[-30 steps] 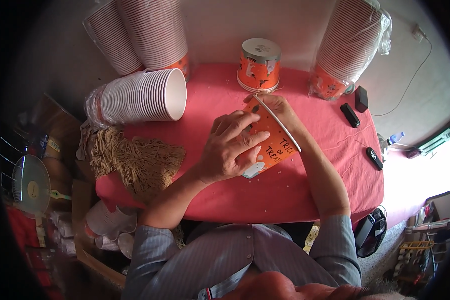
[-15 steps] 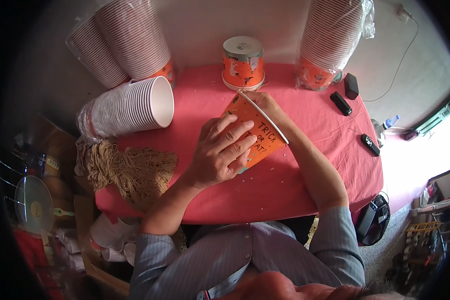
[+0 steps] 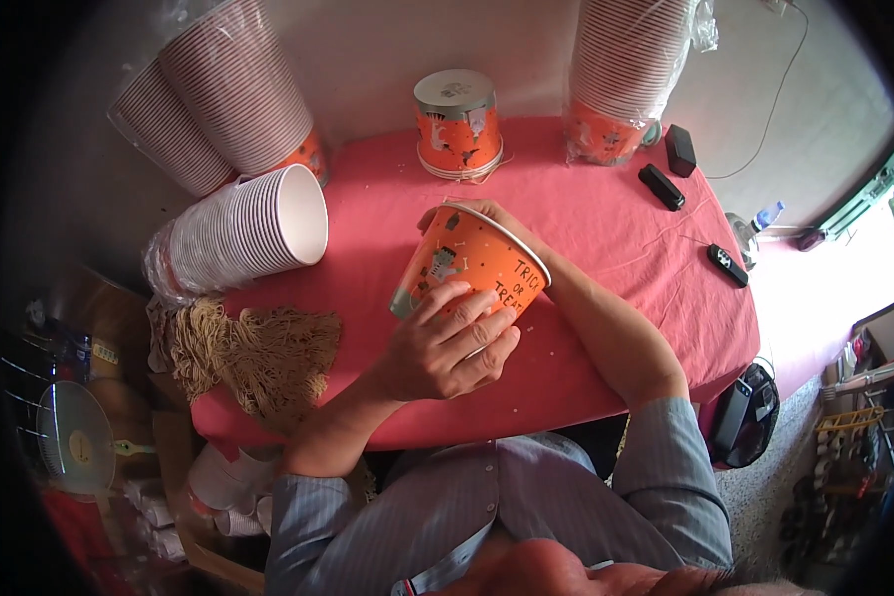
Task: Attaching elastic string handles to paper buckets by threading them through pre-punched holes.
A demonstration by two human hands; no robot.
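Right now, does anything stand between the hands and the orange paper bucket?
Nothing visible does: the left hand touches the orange paper bucket directly; the right hand is at its far side, partly hidden behind it.

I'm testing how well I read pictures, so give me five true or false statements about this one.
1. The right hand holds the orange bucket. True.
2. The tan strings lie left of the bucket. True.
3. The left hand rests on those strings. False: it touches the bucket.
4. The tablecloth is blue. False: it is pinkish red.
5. The stack of buckets lying on its side opens rightward. True.
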